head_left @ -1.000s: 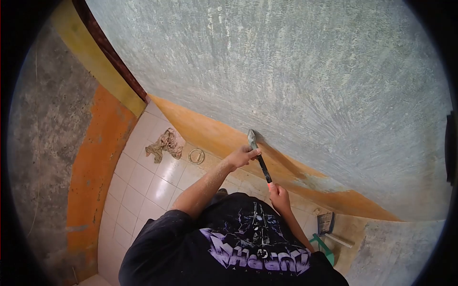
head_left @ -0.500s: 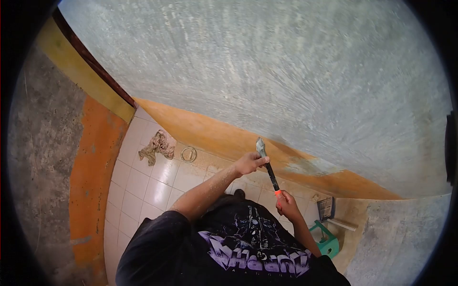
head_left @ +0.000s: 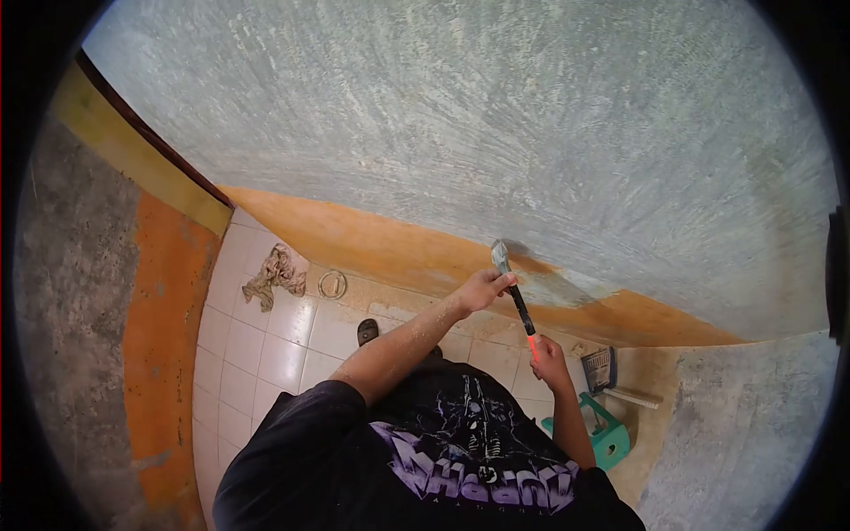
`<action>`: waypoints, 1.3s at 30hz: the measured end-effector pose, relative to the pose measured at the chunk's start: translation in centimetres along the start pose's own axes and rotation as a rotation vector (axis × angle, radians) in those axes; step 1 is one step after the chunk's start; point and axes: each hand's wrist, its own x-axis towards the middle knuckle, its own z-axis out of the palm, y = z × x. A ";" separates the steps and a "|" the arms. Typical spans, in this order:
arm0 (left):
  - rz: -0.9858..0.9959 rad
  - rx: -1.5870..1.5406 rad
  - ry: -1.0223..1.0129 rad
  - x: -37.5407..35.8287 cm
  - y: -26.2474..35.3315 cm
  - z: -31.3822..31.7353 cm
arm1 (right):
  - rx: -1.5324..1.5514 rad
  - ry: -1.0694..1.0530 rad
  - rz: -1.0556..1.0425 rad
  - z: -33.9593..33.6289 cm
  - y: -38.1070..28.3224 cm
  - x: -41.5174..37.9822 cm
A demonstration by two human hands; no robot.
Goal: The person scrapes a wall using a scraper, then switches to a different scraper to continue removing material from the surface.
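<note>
Both of my hands are closed on a long-handled tool (head_left: 521, 305) with a black shaft, an orange grip and a grey-smeared metal head. My left hand (head_left: 483, 291) pinches the shaft just below the head, thumb along it. Lower down, my right hand (head_left: 549, 361) wraps the orange grip. The head points up and away from me, overlapping the lower part of the grey, streaky wall (head_left: 425, 133) in this view. Under the grey runs an orange band (head_left: 381, 232), with a pale patch beside the tool. Pale dust specks cover my left forearm.
A crumpled cloth (head_left: 276, 276) and a ring-shaped item (head_left: 332, 284) lie on the dusty tiled floor (head_left: 239, 354). Right of me are a green plastic stool (head_left: 609, 438), a dark blue tray-like item (head_left: 599, 369) and a white ribbed piece (head_left: 636, 398). My sandalled foot (head_left: 367, 332) shows below.
The tool and both hands have shifted slightly right in view, and the head has turned to show a broader side. The view itself has moved a little; a sandalled foot now shows.
</note>
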 end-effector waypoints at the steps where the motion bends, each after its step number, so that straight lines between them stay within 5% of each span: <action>1: 0.006 0.004 -0.017 0.1 0.1 0.0 | -0.009 0.003 0.002 -0.2 -0.3 0.1; 39: 0.070 -0.088 0.078 0.2 -1.4 -1.4 | -0.209 0.102 -0.118 1.2 -0.9 1.9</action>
